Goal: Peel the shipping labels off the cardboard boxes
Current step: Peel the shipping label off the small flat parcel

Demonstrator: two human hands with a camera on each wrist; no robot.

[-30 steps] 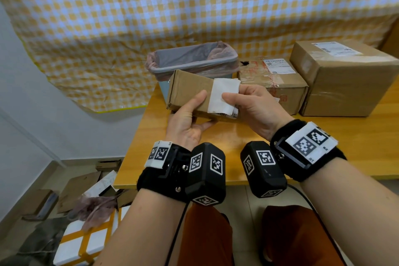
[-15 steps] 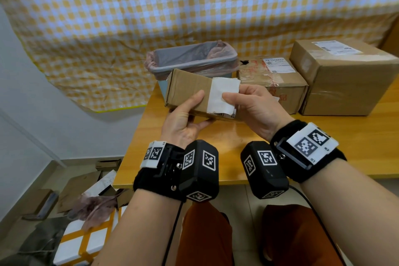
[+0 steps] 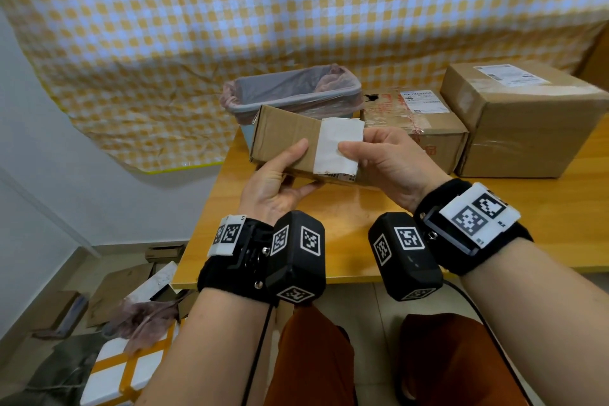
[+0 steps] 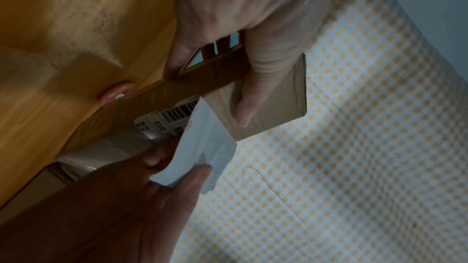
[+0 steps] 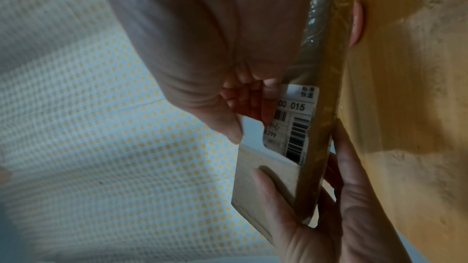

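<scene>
My left hand (image 3: 298, 163) holds a small flat cardboard box (image 3: 283, 135) above the table's near-left part, thumb on its top face and fingers underneath. A white shipping label (image 3: 334, 145) is partly lifted off the box, blank side up. My right hand (image 3: 354, 143) pinches the label's free edge between thumb and fingers. In the left wrist view the label (image 4: 207, 147) stands up from the box (image 4: 273, 107), still stuck along the barcode edge. The right wrist view shows the printed barcode side of the label (image 5: 296, 127) against the box (image 5: 266, 177).
A bin (image 3: 293, 92) with a pink liner stands just behind the held box. Two more cardboard boxes (image 3: 425, 132) (image 3: 527, 128), each with a label on top, sit at the back right of the wooden table (image 3: 329, 214). Cardboard scraps (image 3: 131, 306) litter the floor at left.
The box and my left hand have shifted slightly left and up. My right hand keeps its pinch on the label in nearly the same place.
</scene>
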